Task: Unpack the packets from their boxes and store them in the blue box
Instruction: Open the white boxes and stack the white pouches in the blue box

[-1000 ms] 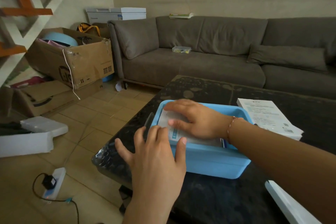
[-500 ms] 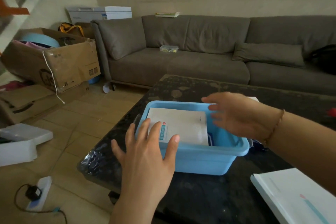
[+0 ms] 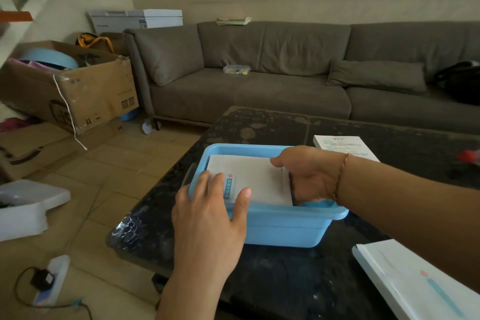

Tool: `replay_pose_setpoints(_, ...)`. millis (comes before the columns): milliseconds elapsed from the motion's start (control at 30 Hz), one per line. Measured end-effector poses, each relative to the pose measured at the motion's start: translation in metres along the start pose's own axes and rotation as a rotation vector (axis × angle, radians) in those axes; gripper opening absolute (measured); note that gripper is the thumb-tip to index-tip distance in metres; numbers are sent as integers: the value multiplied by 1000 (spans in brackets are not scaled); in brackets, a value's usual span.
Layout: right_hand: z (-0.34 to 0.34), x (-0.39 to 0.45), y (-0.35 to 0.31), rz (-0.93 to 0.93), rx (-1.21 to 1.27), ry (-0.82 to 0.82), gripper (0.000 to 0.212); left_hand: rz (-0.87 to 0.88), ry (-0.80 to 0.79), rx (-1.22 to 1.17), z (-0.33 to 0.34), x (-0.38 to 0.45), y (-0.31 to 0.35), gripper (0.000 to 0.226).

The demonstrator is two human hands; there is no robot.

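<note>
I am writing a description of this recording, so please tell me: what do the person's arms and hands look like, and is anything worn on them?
Both forearms are bare, with no sleeves in view and no gloves. The right hand has a thin reddish cord bracelet around the wrist. The left hand shows no bracelet, ring or watch. Fingernails appear short and unpainted.

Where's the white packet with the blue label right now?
In the head view, the white packet lies inside the blue box on the dark table, between the left hand and right hand.
</note>
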State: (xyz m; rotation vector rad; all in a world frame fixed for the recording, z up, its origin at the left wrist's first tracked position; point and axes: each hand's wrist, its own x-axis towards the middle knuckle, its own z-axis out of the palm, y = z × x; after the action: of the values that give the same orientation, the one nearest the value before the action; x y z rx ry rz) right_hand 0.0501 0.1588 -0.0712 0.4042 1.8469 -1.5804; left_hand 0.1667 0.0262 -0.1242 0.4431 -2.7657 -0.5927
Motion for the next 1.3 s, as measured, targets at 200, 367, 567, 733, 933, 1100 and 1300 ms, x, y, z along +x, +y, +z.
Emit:
replay_pose_setpoints(200, 5, 1, -2, 4, -70, 33, 11, -6, 8, -9, 4, -1, 4, 82)
replay_pose_setpoints(367, 2, -1, 3, 3, -66, 37, 9, 26, 43, -30, 9, 2, -2, 68)
replay_pose_setpoints(567, 2, 4, 6, -5, -24, 46, 18, 19, 64, -59, 11, 3, -3, 68)
replay_pose_setpoints(733, 9, 14, 8, -39, -52, 75, 17, 22, 79, -59, 11, 3, -4, 68)
replay_pose_setpoints(933, 11, 17, 9, -61, -67, 79, 20, 17, 94, -38, 11, 2, -3, 71)
replay_pose_setpoints(1100, 8, 17, 9, -56, -33, 43, 21, 17, 110, -31, 12, 2, -4, 71)
replay_pose_setpoints(1300, -7, -5, 10, -263, -63, 90, 59, 54, 128, -23, 6, 2, -7, 68)
